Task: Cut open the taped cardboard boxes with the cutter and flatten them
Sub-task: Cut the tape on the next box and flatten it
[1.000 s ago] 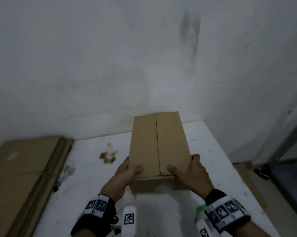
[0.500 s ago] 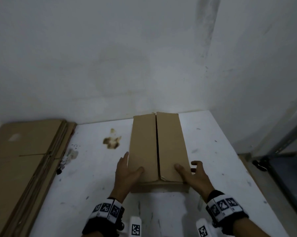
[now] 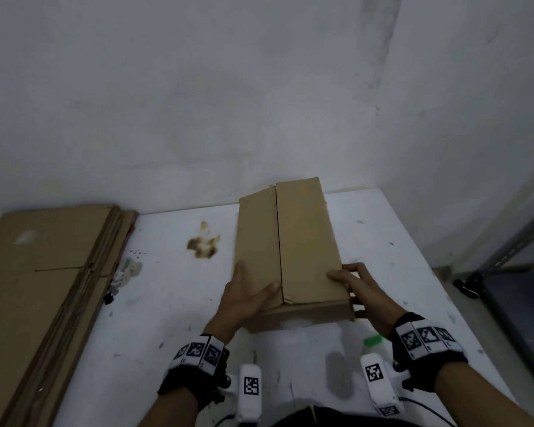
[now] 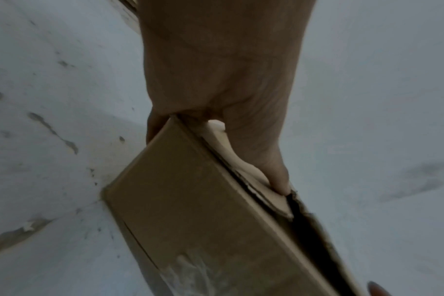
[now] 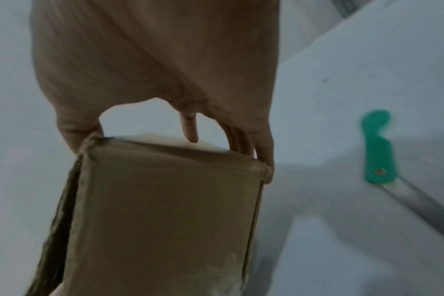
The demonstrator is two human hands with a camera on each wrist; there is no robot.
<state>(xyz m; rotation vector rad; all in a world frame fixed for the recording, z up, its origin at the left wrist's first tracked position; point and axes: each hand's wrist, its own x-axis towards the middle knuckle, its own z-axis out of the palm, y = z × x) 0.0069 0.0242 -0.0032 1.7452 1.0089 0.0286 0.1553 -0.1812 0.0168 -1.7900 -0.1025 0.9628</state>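
A long brown cardboard box [image 3: 302, 241] lies lengthwise on the white table [image 3: 173, 318], its top seam split into a dark slit. My left hand [image 3: 253, 283] grips the near left corner, thumb on top by the seam and fingers along the left side. My right hand [image 3: 341, 272] grips the near right corner, thumb on the top edge and fingers curled round the side. The left wrist view has the thumb [image 4: 279, 180] pressing a flap of the box [image 4: 203, 210]. The green-handled cutter [image 5: 378, 148] lies on the table right of the box [image 5: 165, 210], near my right wrist [image 3: 372, 340].
A stack of flattened cardboard [image 3: 44, 272] lies along the table's left side. A brown stain [image 3: 204, 245] marks the table left of the box. The white wall [image 3: 259, 103] stands just behind the box. A metal shelf frame [image 3: 518, 241] stands to the right, past the table edge.
My right thumb slid outward from the top to the right edge, and its fingers curled round the side. The left hand kept its hold. The top seam gapes more at the far end.
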